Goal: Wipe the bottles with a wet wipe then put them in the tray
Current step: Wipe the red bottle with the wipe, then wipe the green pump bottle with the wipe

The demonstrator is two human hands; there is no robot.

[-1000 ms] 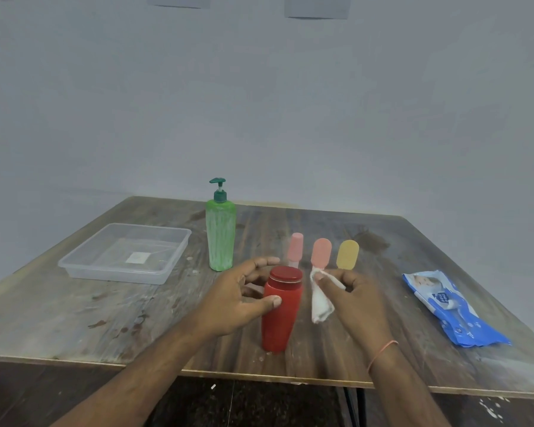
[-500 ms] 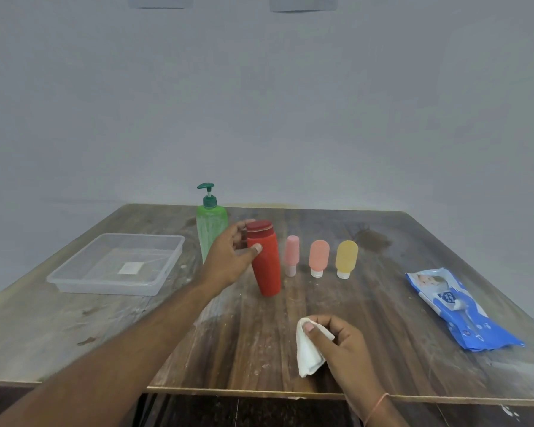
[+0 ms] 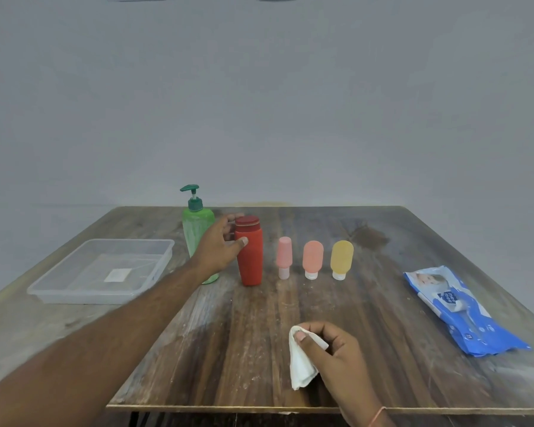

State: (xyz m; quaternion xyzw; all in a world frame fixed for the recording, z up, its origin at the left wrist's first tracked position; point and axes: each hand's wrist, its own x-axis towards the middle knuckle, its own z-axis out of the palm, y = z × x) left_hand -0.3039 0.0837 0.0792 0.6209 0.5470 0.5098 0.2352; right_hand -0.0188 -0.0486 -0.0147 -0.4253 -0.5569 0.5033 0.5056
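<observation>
My left hand point(image 3: 218, 245) grips the upper part of a red bottle point(image 3: 250, 257) with a dark red cap, which stands upright on the table. Behind my hand stands a green pump bottle point(image 3: 195, 226), partly hidden. To the right of the red bottle, three small tubes stand cap-down in a row: pink point(image 3: 283, 257), salmon point(image 3: 312, 258) and yellow point(image 3: 341, 258). My right hand point(image 3: 333, 352) pinches a crumpled white wet wipe point(image 3: 301, 365) near the table's front edge. A clear plastic tray point(image 3: 62, 291) sits at the left, with only a white label on its floor.
A blue wet-wipe packet point(image 3: 457, 309) lies flat at the right of the wooden table point(image 3: 228, 349). A plain grey wall stands behind the table.
My left hand carried the red bottle from the front of the table back into the row beside the green bottle. My right hand drew back with the wipe toward the front edge.
</observation>
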